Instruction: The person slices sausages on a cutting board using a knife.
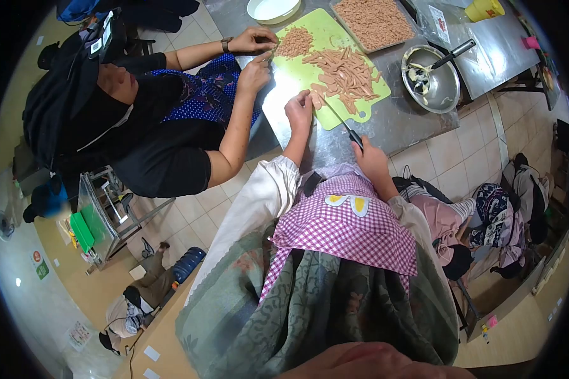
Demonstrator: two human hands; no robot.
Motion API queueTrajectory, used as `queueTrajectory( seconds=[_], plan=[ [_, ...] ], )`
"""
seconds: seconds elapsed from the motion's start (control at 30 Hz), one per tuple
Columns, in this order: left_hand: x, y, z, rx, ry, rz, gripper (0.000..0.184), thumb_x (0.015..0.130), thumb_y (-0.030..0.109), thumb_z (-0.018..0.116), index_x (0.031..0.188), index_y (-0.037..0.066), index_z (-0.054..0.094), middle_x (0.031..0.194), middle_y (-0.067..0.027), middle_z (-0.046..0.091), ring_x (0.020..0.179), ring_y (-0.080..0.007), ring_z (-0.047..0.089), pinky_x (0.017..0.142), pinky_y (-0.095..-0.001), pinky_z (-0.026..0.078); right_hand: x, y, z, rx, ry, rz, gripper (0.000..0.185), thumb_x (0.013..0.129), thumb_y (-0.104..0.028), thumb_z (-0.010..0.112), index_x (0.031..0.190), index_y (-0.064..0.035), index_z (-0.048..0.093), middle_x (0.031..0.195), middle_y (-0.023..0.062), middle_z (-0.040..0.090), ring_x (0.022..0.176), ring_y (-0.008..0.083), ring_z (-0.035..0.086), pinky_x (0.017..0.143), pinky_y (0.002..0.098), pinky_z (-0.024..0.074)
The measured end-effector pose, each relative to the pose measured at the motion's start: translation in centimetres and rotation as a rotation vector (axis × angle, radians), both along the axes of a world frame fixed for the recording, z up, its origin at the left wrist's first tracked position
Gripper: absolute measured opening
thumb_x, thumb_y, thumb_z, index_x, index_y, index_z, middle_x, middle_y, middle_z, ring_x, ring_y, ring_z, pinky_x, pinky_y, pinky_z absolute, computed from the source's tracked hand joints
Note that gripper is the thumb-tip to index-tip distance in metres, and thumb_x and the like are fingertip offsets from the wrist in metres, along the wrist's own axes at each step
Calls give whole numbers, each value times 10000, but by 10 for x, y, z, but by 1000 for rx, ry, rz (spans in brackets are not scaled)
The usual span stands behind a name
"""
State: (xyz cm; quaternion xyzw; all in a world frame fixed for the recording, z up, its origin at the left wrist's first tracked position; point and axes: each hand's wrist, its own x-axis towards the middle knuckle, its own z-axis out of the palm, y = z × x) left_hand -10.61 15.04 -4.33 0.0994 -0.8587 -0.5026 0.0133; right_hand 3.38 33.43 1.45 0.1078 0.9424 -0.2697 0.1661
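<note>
My right hand [374,163] grips the black handle of a knife [342,121], its blade pointing up and left over the near edge of the green cutting board [368,100]. My left hand [299,108] is beside the blade tip, fingers curled and pressed on a few pale pink sausage slices [317,100]. Just beyond lies a loose heap of sausage strips [344,72] on the board. Finely diced sausage [295,42] forms a smaller pile at the board's far left corner.
A co-worker's hands [256,72] are at the board's left edge. Behind the board stand a tray of diced sausage [374,24] and a white bowl [273,9]. Right of it, a steel bowl [446,98] holds a black-handled utensil [454,54]. A yellow container [484,9] lies farther back.
</note>
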Motion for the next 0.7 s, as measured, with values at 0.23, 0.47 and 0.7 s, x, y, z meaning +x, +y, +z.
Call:
queueTrajectory(
  seconds=[0.23, 0.47, 0.7],
  plan=[
    [-8, -2, 20, -161, 38, -153, 265, 756, 71, 683, 1016, 23, 666, 763, -117, 664, 630, -174, 646, 607, -287, 509, 5, 7, -4, 32, 0, -14, 334, 914, -389, 468, 971, -60, 488, 651, 244, 602, 636, 456, 595, 582, 543, 461],
    [0, 4, 17, -73, 15, -102, 247, 733, 83, 709, 969, 14, 681, 733, -131, 655, 638, -192, 649, 589, -285, 508, 2, 3, -5, 8, 5, 2, 346, 918, -396, 461, 981, -56, 485, 676, 251, 602, 652, 464, 587, 573, 543, 449],
    [-5, 8, 22, -205, 14, -110, 205, 743, 147, 720, 874, -8, 697, 655, -101, 668, 572, -163, 648, 570, -266, 504, 0, 3, -4, 6, 32, 16, 338, 913, -392, 468, 975, -61, 486, 651, 235, 604, 626, 447, 594, 560, 537, 457]
  ],
)
